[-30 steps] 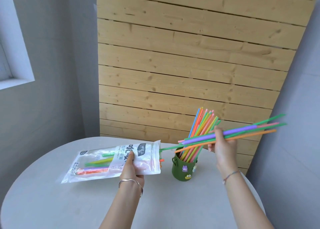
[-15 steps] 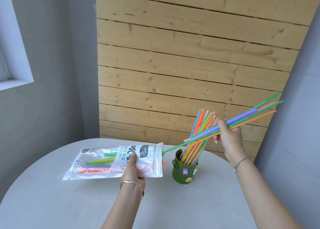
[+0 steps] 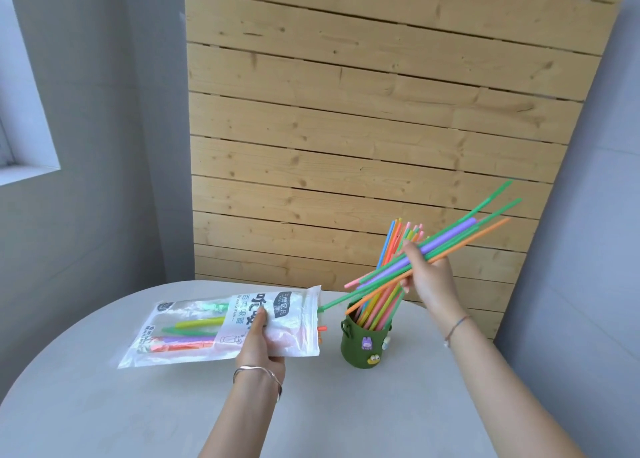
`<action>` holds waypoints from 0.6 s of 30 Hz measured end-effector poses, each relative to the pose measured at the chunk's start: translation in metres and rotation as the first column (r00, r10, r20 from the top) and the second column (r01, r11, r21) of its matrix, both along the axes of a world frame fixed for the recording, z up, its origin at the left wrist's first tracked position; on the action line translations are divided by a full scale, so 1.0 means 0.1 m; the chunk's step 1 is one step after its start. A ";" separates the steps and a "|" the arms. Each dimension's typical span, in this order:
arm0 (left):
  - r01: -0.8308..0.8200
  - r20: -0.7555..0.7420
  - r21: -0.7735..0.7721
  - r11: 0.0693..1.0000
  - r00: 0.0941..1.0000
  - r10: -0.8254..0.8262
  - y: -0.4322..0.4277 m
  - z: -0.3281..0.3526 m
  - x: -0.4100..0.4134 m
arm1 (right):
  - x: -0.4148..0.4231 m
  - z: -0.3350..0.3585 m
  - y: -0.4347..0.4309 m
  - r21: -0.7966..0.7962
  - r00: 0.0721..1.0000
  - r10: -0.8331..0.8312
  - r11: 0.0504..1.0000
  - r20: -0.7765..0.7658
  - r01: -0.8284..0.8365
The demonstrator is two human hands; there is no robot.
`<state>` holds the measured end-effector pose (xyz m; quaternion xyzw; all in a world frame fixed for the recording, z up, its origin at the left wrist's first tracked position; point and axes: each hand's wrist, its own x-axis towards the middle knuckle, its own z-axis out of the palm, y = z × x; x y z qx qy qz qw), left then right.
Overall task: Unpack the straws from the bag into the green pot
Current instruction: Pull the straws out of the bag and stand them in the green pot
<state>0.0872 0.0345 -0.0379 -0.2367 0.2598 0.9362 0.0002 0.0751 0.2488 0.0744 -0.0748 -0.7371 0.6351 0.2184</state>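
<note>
My left hand (image 3: 258, 347) grips the clear straw bag (image 3: 194, 329), held just above the table with its open end facing right; a few green, purple and orange straws are still inside. My right hand (image 3: 427, 277) is closed on a bundle of straws (image 3: 460, 231), green, purple and orange, tilted with the low ends over the green pot (image 3: 363, 345). One green straw's low end pokes out left, near the bag's mouth. The pot stands right of the bag and holds several coloured straws upright.
The round grey table (image 3: 173, 405) ends close behind the pot. A wooden plank wall (image 3: 346, 128) rises behind it, with grey walls on both sides and a window sill (image 3: 27, 170) at the left.
My right hand has swung the bundle from nearly level to steeply tilted, its low ends now above the pot. The left hand and bag have stayed almost still.
</note>
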 end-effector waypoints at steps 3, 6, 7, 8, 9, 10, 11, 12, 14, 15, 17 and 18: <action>-0.040 0.021 0.022 0.999 0.999 0.040 -0.07 0.02 0.00 | -0.07 0.09 0.19 0.029 0.999 -0.018 0.999 -0.049 0.019; -0.042 -0.004 0.038 0.998 0.999 0.042 -0.07 0.05 0.01 | -0.10 0.13 0.27 0.128 0.997 -0.046 0.990 -0.068 0.054; -0.034 -0.009 0.034 0.999 0.999 0.035 -0.07 0.04 0.01 | -0.11 0.12 0.28 0.168 0.997 -0.046 0.984 -0.069 0.057; -0.027 -0.011 0.033 0.999 1.000 0.027 -0.06 0.06 0.02 | -0.12 0.11 0.28 0.208 0.997 -0.037 0.977 -0.067 0.051; -0.026 -0.015 0.035 0.999 1.000 0.027 -0.05 0.06 0.02 | -0.14 0.09 0.28 0.252 0.998 -0.030 0.967 -0.062 0.044; -0.028 -0.021 0.041 0.999 0.999 0.029 -0.05 0.08 0.03 | -0.15 0.06 0.27 0.299 0.998 -0.026 0.953 -0.051 0.040; -0.026 -0.021 0.043 0.999 0.999 0.027 -0.05 0.07 0.03 | -0.16 0.03 0.25 0.343 0.999 -0.022 0.939 -0.036 0.033; -0.024 -0.015 0.040 0.999 1.000 0.024 -0.04 0.08 0.04 | -0.16 -0.01 0.24 0.377 1.000 -0.010 0.926 -0.018 0.016; -0.023 -0.018 0.035 0.999 1.000 0.024 -0.04 0.07 0.03 | -0.16 -0.10 0.18 0.428 0.999 0.036 0.903 0.032 -0.046; -0.018 -0.021 0.035 0.999 1.000 0.019 -0.05 0.05 0.02 | -0.16 -0.15 0.15 0.449 0.995 0.064 0.889 0.072 -0.090; -0.017 -0.022 0.031 0.999 1.000 0.018 -0.05 0.07 0.03 | -0.15 -0.25 0.10 0.468 0.979 0.114 0.865 0.171 -0.182; -0.023 -0.022 0.030 0.999 0.999 0.024 -0.04 0.06 0.03 | -0.15 -0.29 0.09 0.464 0.970 0.130 0.860 0.205 -0.213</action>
